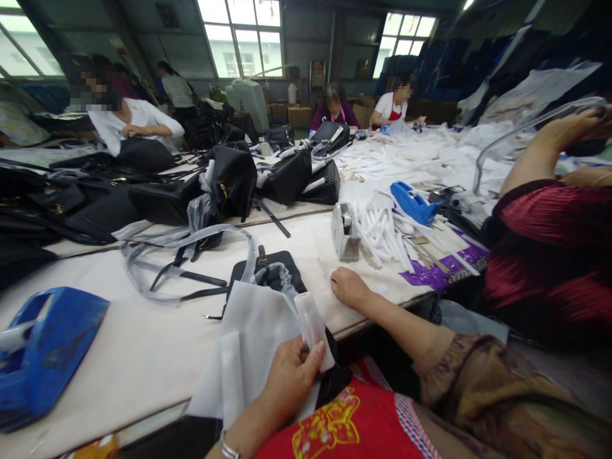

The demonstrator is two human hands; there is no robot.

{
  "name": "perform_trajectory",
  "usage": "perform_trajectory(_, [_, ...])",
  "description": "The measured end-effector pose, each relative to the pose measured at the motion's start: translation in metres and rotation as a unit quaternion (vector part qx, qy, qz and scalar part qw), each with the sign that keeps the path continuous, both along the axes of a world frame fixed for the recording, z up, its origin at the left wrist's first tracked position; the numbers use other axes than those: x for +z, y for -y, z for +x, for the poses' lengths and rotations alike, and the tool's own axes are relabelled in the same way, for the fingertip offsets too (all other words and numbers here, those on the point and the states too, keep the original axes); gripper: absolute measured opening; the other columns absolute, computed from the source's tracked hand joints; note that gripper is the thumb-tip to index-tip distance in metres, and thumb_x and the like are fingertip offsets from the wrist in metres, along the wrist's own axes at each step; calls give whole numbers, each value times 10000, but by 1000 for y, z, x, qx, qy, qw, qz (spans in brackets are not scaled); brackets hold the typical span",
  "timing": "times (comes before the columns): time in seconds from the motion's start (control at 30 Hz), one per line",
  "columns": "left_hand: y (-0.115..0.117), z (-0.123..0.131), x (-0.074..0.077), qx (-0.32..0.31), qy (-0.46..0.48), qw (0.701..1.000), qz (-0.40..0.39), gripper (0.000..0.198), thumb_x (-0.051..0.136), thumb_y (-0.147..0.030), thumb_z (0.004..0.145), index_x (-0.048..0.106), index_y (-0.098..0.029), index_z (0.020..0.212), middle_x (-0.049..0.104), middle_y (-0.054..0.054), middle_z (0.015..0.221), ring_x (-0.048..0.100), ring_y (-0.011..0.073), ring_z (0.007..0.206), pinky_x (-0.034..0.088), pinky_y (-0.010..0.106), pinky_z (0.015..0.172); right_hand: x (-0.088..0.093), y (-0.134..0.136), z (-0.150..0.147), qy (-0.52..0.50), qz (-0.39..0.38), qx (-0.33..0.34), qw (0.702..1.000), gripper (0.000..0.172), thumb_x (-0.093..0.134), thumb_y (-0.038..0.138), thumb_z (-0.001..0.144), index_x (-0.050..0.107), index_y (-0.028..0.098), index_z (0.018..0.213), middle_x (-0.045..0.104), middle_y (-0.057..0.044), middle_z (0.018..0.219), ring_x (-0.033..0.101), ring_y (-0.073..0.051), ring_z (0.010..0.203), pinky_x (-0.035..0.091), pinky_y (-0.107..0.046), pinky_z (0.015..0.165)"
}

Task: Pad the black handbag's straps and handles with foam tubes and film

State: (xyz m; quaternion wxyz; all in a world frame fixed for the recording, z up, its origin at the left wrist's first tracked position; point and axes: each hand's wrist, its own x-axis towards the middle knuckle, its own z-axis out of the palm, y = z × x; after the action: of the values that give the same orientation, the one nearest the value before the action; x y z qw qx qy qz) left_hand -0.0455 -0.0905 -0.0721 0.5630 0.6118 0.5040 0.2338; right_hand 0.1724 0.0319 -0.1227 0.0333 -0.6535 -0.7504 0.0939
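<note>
My left hand (pixel 292 373) is closed, thumb on top, around a folded strip of white foam sheet (pixel 310 322). Beneath it lies a black handbag (pixel 282 264), partly covered by a larger white foam sheet (pixel 255 325). Clear plastic film wraps the bag's strap (pixel 246 239), which loops out to the left on the table. My right hand (pixel 351 287) is curled closed low over the table, just in front of a grey tape dispenser (pixel 345 233). Whatever its fingers may pinch is too faint to make out.
A blue tape dispenser (pixel 52 350) stands at the near left, another blue dispenser (pixel 414 203) at the right beside piled white foam strips (pixel 377 236). Black handbags (pixel 234 178) crowd the table's middle and left. A co-worker's red-and-black sleeve (pixel 549 242) is close on my right.
</note>
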Motion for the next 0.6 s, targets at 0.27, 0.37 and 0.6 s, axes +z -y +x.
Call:
perform_trajectory(0.27, [0,-1,-4,-1,5,1000,4,404,492,-499,887,617,-138,755,628,33,642,547,148,579,379,235,542,0,5,-4,-30,22,-22,999,176,525,274,907,634,144,952,609,-113,1036,576,-211,968,407,-284,848])
perform_trajectory(0.37, [0,-1,-4,-2,10,1000,3,409,482,-501,894,610,-138,757,616,25,622,541,140,562,368,229,527,1,4,-7,-44,15,-26,999,167,576,308,882,634,153,909,608,-108,1011,586,-220,926,410,-299,797])
perform_trajectory(0.6, [3,-3,-12,8,4,1000,16,402,475,-494,901,604,-138,763,609,30,635,532,135,561,355,232,518,-1,-2,-10,-119,-8,-24,993,99,608,233,812,631,163,746,634,-98,867,593,-233,816,382,-323,721])
